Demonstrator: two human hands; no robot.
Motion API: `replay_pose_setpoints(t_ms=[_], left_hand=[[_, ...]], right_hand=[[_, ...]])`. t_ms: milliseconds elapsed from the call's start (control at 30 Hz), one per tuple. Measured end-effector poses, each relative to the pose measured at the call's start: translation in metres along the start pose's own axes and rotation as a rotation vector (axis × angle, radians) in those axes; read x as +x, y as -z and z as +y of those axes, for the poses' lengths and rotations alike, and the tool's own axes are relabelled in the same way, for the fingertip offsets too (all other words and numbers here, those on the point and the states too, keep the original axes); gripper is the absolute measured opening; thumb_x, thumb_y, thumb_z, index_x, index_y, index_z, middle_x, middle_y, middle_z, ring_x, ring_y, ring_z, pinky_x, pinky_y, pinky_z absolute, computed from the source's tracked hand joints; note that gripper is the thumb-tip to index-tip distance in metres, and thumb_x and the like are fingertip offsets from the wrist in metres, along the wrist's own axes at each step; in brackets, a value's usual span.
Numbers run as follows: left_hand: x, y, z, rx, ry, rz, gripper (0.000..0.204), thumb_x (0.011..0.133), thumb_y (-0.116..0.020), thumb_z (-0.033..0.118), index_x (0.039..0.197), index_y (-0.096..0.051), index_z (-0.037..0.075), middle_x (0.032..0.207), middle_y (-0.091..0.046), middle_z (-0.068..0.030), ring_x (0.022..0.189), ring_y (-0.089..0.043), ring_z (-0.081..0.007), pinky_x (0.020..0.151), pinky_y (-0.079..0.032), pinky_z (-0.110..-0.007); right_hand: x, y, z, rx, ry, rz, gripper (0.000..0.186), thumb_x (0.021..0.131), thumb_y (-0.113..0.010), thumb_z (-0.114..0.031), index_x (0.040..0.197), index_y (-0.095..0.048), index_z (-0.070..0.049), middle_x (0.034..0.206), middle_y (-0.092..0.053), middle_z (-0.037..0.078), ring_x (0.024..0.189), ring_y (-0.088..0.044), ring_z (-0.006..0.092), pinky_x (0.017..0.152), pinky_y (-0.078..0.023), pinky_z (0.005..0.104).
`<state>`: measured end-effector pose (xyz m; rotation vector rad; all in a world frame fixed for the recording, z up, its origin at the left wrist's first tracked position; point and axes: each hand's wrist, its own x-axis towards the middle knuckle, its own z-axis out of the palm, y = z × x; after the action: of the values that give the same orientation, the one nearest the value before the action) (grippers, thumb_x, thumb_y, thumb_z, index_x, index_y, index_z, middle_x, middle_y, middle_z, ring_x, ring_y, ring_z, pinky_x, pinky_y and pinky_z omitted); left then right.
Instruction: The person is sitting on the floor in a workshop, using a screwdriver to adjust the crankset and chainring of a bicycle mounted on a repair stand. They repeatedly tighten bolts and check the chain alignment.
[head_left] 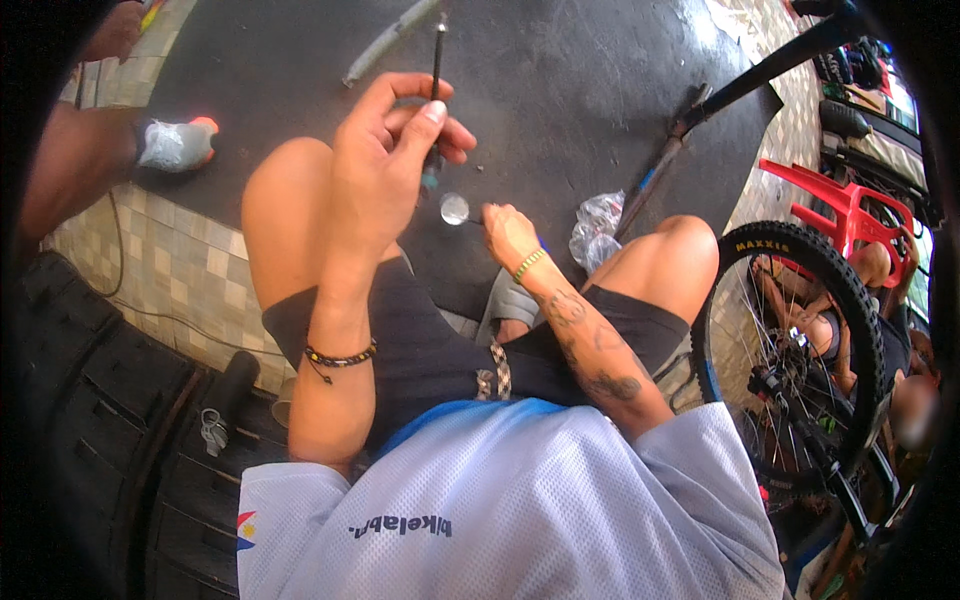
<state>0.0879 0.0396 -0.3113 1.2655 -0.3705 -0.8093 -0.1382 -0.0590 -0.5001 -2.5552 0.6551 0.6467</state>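
Observation:
My left hand (395, 150) is raised over the dark mat, its thumb and fingers pinching a thin black rod (439, 62). The rod stands nearly upright with a silver tip at its top. Below these fingers a blurred greenish end (430, 178) shows; whether it belongs to the rod I cannot tell. Lower and to the right, my right hand (511, 238) is closed around the thin dark stem of a small tool. That tool ends in a round, whitish, shiny head (454, 208), which is apart from the rod. The fingers hide most of the stem.
A grey tube (390, 42) lies on the black mat (560, 90). A crumpled plastic bag (598, 228) sits beside a dark metal pole (690, 120). At right are a bicycle wheel (708, 345), a red chair (850, 212) and another person. Someone's foot (178, 145) rests at left.

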Motion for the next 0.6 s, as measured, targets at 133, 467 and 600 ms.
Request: replay_pose_setpoints(t_ms=[133,467,600], left_hand=[[-0.005,0.004,0.001,0.016,0.058,0.108,0.017,0.108,-0.062,0.012,0.115,-0.067,-0.002,0.087,-0.074,-0.0076,0.076,-0.070,-0.0123,0.070,-0.057,-0.026],[-0.009,0.000,0.006,0.066,0.085,0.044,0.018,0.107,-0.065,0.013,0.112,-0.071,-0.003,0.086,-0.071,-0.0059,0.076,-0.071,-0.0121,0.069,-0.061,-0.027],[-0.013,-0.001,0.011,0.089,0.112,0.048,0.017,0.106,-0.067,0.013,0.111,-0.072,-0.003,0.085,-0.072,-0.0050,0.074,-0.071,-0.0117,0.069,-0.060,-0.026]], right_hand=[[-0.030,0.129,-0.019,0.106,-0.071,0.182,0.017,0.097,-0.068,-0.013,0.111,-0.076,-0.008,0.099,-0.078,0.018,0.092,-0.076,0.0362,0.078,-0.060,0.0438],[-0.041,0.271,-0.039,0.605,0.241,0.756,0.017,0.098,-0.073,-0.003,0.114,-0.079,-0.003,0.081,-0.061,0.002,0.069,-0.049,0.0067,0.060,-0.038,0.0259],[-0.036,0.265,-0.042,0.586,0.253,0.781,0.016,0.097,-0.073,-0.003,0.113,-0.079,-0.002,0.080,-0.060,0.002,0.068,-0.047,0.0065,0.059,-0.036,0.0262]])
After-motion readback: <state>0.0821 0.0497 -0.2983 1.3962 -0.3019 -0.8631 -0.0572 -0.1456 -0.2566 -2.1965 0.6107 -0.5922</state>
